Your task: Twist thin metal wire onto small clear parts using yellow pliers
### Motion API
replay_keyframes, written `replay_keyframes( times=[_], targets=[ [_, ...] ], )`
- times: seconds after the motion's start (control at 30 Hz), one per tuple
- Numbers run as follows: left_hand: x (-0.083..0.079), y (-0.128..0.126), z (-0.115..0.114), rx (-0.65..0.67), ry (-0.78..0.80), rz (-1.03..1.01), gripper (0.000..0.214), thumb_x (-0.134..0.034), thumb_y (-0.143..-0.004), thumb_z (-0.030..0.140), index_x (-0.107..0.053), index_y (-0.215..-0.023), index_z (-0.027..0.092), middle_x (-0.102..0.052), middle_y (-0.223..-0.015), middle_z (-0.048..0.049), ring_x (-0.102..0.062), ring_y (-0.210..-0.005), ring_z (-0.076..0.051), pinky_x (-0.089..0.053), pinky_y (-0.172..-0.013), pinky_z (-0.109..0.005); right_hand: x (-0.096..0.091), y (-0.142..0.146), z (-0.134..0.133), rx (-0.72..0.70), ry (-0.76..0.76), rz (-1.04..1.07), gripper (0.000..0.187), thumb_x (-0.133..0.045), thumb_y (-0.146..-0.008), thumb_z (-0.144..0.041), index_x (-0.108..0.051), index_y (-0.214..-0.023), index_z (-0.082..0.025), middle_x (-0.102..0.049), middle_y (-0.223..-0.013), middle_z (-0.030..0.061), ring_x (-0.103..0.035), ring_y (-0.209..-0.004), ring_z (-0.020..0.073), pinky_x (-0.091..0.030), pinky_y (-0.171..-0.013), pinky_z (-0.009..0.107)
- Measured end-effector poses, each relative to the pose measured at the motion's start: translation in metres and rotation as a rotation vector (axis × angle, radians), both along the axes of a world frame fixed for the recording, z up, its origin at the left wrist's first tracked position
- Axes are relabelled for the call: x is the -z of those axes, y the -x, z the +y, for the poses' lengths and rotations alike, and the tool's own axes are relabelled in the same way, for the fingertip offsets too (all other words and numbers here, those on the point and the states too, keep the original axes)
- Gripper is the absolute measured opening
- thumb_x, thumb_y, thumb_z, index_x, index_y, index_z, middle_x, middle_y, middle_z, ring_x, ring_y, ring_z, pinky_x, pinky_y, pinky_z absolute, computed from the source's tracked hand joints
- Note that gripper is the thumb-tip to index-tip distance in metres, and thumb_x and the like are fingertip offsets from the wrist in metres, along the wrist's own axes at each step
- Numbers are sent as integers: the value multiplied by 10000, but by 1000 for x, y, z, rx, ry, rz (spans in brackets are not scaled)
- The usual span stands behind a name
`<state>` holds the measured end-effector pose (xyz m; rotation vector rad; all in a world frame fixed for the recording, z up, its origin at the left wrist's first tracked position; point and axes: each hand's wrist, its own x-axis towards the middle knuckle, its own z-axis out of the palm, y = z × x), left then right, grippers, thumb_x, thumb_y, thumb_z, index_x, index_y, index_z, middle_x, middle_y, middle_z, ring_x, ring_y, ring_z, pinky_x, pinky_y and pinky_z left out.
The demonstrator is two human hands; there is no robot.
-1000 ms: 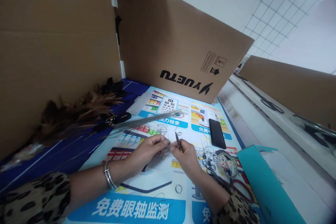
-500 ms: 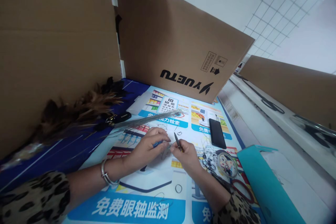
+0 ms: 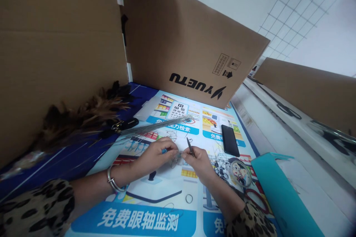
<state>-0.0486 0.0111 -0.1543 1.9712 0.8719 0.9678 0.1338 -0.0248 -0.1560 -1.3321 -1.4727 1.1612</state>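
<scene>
Over the printed sheet, my left hand (image 3: 157, 155) is closed in a pinch on thin wire (image 3: 175, 160), which shows as fine loops under the fingertips. A small blue piece (image 3: 164, 151) pokes out between its fingers; what it belongs to is hidden. My right hand (image 3: 198, 161) is closed around a slim dark pointed tool (image 3: 190, 146), its tip facing up and away from me. The right thumb and fingertip also pinch at the wire, close beside the left fingertips. Just beyond the tool lies a small dark ring, partly hidden.
A bundle of straight wires (image 3: 158, 125) lies beyond my hands. Brown feathers (image 3: 83, 113) are at the left. On the right are a black phone (image 3: 230, 140), a tape roll (image 3: 240, 173), red-handled scissors (image 3: 257, 200) and a teal box (image 3: 286, 196). Cardboard panels (image 3: 194, 44) stand behind.
My left fingers have curled in closer, and the blue piece shows more clearly. The tool in my right hand has tilted and shifted slightly; both hands stay close together.
</scene>
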Motion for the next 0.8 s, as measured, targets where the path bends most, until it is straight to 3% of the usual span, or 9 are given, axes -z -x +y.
replay_keyframes(
  times=[0.13,0.43,0.63,0.8],
  targets=[
    [-1,0,-1,16,51,60,146,-497,-788,204,-597,-695,151,-575,-691,-8,-537,-692,-141,-407,-639,-238,0,0,2,21,0,1,112,-562,-725,-262,-569,-719,-151,-457,-578,-43,-387,-553,81,-312,-524,188],
    [-2,0,-6,-64,-86,122,128,-450,-798,171,-550,-718,158,-558,-701,-4,-511,-689,-140,-384,-628,-241,-9,10,-3,-31,-5,-161,148,-613,-654,-255,-504,-698,-164,-426,-589,-64,-349,-533,69,-297,-492,175],
    [2,-2,-7,-68,-69,135,120,-453,-791,174,-536,-705,159,-551,-674,8,-504,-646,-128,-370,-589,-226,0,12,-4,63,-55,-310,134,-581,-675,-253,-469,-673,-179,-405,-560,-74,-335,-517,69,-282,-476,173],
    [2,-1,-7,-65,-31,118,119,-446,-782,167,-524,-693,155,-535,-646,19,-494,-618,-120,-363,-569,-216,0,7,-2,29,-56,-229,164,-585,-706,-304,-482,-717,-176,-409,-582,-68,-346,-534,71,-289,-488,175]
  ],
)
